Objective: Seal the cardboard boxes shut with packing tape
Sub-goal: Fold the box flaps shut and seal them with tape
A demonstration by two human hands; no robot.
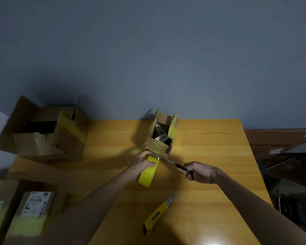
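Small cardboard box (160, 137) at far middle of table (210, 147), top flaps open, contents showing; not yet sealed. Left hand (143, 164) wraps the yellow tape roll (147, 174), just near of the box, a short strip running up to its near wall. Right hand (200, 172), off to the right, clenched on a black-handled blade (168, 161); blade lies slantwise, tip pointing far-left, meeting the strip between roll and box. Cut likely falls there. Yellow utility knife (157, 214) lies nearer, well apart. Larger open box (42, 131) far left, clear of the blade
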